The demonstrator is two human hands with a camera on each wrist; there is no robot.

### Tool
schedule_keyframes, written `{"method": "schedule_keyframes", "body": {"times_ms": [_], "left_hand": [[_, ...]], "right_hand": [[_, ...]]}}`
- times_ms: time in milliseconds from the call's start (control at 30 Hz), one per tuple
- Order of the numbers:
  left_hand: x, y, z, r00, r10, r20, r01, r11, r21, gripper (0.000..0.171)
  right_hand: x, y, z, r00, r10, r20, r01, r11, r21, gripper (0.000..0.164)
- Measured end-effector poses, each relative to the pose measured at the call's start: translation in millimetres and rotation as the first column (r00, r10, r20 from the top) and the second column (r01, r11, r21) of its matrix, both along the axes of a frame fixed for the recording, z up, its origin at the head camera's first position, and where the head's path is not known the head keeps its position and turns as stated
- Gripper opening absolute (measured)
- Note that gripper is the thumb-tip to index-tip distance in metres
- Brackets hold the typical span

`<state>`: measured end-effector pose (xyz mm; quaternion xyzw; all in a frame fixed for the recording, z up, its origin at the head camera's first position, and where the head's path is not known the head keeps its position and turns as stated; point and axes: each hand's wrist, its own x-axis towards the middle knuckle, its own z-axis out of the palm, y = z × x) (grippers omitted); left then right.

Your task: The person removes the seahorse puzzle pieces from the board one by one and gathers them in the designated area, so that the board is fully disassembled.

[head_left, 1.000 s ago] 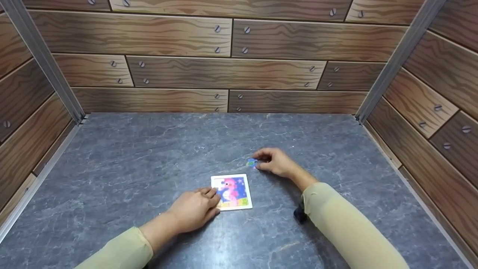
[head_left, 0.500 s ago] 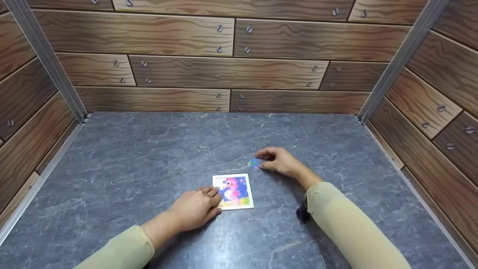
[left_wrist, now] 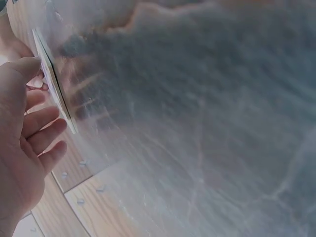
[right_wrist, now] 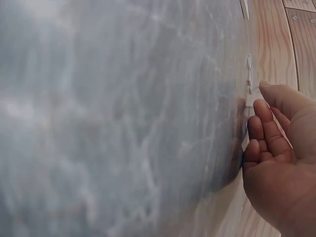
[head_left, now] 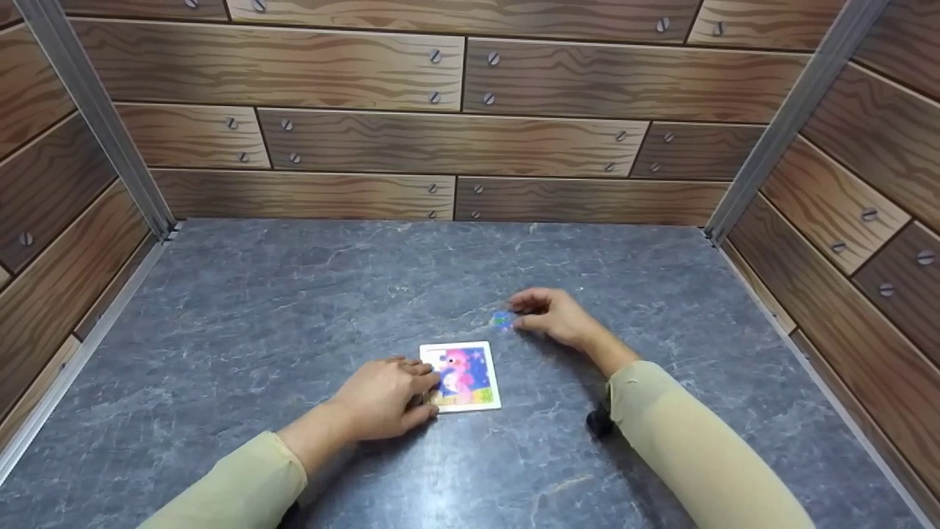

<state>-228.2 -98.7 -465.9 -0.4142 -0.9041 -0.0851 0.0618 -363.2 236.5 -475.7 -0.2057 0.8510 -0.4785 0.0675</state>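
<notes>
A small square jigsaw puzzle with a white border (head_left: 494, 378) lies on the table, its picture a pink seahorse-like figure on blue. My left hand (head_left: 385, 397) rests at its left side, fingers over the border and thumb by the lower left corner. In the left wrist view, the puzzle's thin edge (left_wrist: 55, 84) shows beside that thumb. Beyond the puzzle's far right corner lie small blue and green puzzle pieces (head_left: 502, 319). Close to their right side is my right hand (head_left: 554, 317), thumb and fingers apart. The right wrist view shows the pieces (right_wrist: 250, 74) just beyond the thumb tip.
Under everything is a grey marbled tabletop (head_left: 294, 294). Walls with a wood-plank print (head_left: 367, 139) enclose it at the back and both sides, with metal posts (head_left: 756, 139) in the corners. A black wrist device (head_left: 599, 424) hangs under the right sleeve.
My right hand has drawn slightly right, away from the puzzle pieces. The left fingers have shifted a little on the puzzle's edge. The head view has moved slightly.
</notes>
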Motion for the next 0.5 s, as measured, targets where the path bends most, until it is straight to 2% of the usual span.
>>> {"method": "schedule_keyframes", "body": {"times_ms": [200, 400, 500], "left_hand": [[-2.2, 5.2, 0.2, 0.999, -0.02, -0.034, 0.018, 0.998, -0.053, 0.053], [-1.9, 7.9, -2.0, 0.999, -0.019, 0.029, 0.023, 0.992, -0.123, 0.061], [-1.3, 8.0, -2.9, 0.999, -0.011, 0.046, 0.018, 0.989, -0.15, 0.065]], "right_hand": [[4.3, -3.3, 6.8, 0.999, -0.03, -0.031, 0.031, 0.999, 0.033, 0.035], [11.9, -20.5, 15.5, 0.99, 0.073, -0.124, -0.069, 0.997, 0.03, 0.033], [16.7, -31.4, 19.7, 0.985, 0.115, -0.13, -0.11, 0.993, 0.048, 0.033]]}}
